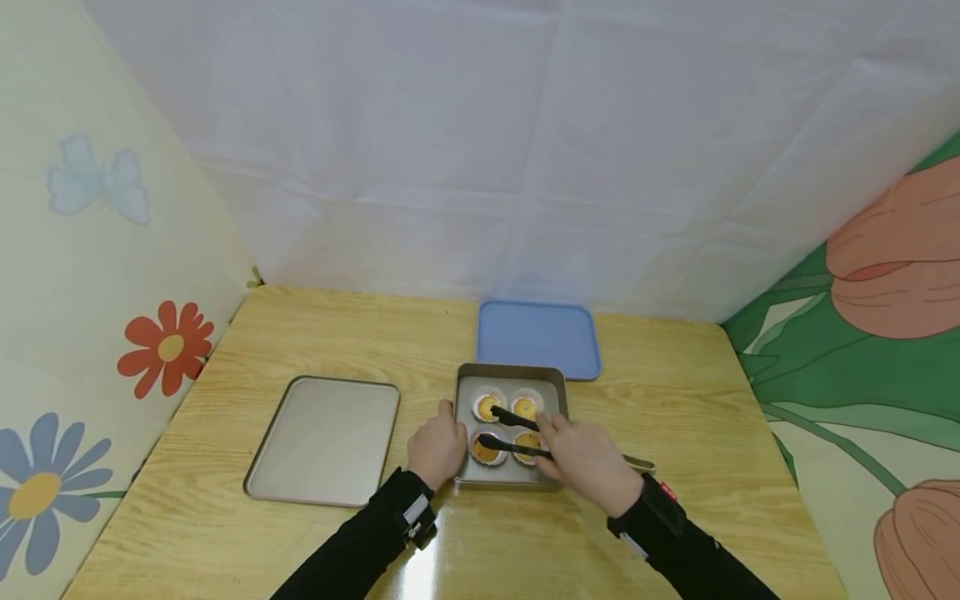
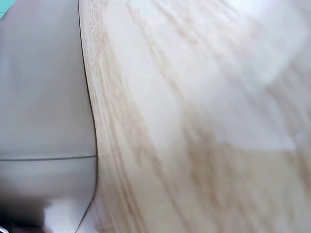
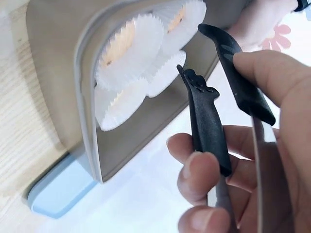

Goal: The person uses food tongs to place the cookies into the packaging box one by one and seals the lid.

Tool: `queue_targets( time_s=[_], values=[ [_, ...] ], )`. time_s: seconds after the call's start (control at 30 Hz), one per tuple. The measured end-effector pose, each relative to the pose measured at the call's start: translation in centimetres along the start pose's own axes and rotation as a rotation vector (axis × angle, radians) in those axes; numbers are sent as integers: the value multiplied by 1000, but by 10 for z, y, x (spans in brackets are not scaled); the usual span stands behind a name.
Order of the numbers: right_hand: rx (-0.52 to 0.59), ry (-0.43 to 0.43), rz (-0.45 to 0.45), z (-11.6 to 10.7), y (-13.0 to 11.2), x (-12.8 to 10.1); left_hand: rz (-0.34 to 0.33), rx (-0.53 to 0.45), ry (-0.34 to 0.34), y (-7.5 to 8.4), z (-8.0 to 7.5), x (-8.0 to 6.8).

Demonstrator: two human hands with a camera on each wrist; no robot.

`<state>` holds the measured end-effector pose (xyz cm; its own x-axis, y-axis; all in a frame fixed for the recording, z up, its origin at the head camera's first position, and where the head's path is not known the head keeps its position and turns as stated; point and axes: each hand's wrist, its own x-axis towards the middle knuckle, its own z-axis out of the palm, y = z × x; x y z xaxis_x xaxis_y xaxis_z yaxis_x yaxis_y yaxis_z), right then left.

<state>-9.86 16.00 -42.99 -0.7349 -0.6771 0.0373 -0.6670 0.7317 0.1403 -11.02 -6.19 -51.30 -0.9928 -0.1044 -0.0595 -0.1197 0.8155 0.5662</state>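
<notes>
Sat near the middle of the wooden table [image 1: 225,517]: a square metal baking pan [image 1: 510,373], holding four small cupcakes [image 1: 487,407] in white fluted paper cups, arranged two by two. Showed golden-orange tops from the head view; from the right wrist view, mostly the pleated white paper sides. Lay just in front of a blue tray [image 1: 537,337], with a flat grey tray [image 1: 326,439] well apart to the left.

Gripped by the right hand [image 1: 588,462]: a pair of black-tipped tongs [image 1: 513,433] with metal handles, thumb on one arm and fingers curled round the other. Stood apart at the tips, one black blade above the far row of cupcakes, the other over the near-left one. Could not tell whether either tip touched a paper cup.

Rested against the pan's near-left edge: the left hand [image 1: 437,450], fingers curled at the rim, thumb up along the side wall. Showed only blurred table grain and a grey surface in the left wrist view.
</notes>
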Motion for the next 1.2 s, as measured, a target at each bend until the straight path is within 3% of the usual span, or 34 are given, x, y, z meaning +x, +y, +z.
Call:
queue_targets(
  time_s=[0.2,0.6,0.8,1.0,1.2],
  values=[
    [54,107,94,-6,15,-2,-15,4,-4,1,0,0],
    [255,334,468,-13,72,-11,-19,-5,-11,2,-1,1],
    [275,333,670,-6,100,-24,-20,-3,-23,0,0,0],
    [231,350,740,7,111,-38,-18,-1,-16,-1,1,0],
    [278,280,857,23,119,-54,-13,-6,-15,-1,2,1]
  ],
)
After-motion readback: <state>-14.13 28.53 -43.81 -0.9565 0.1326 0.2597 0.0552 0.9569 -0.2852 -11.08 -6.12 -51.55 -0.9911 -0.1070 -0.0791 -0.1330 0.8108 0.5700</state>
